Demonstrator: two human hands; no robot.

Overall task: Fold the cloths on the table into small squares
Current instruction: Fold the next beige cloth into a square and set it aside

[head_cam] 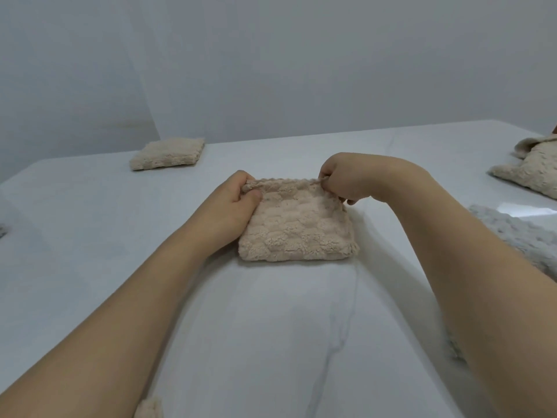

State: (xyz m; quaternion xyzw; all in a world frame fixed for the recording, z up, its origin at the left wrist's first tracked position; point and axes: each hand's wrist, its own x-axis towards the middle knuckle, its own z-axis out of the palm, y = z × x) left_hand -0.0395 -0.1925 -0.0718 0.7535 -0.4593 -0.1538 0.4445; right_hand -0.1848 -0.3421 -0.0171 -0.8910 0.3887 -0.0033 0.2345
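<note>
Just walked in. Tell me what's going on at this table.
A person is folding fluffy cloths on a white table. Both hands pinch the far edge of a beige cloth folded into a small square: the left hand at its far left corner, the right hand at its far right. One folded beige square lies at the far left. An unfolded beige cloth and a grey cloth lie at the right.

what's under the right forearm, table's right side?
A grey cloth lies on the table; the right forearm covers its near part, so its full extent is hidden.
</note>
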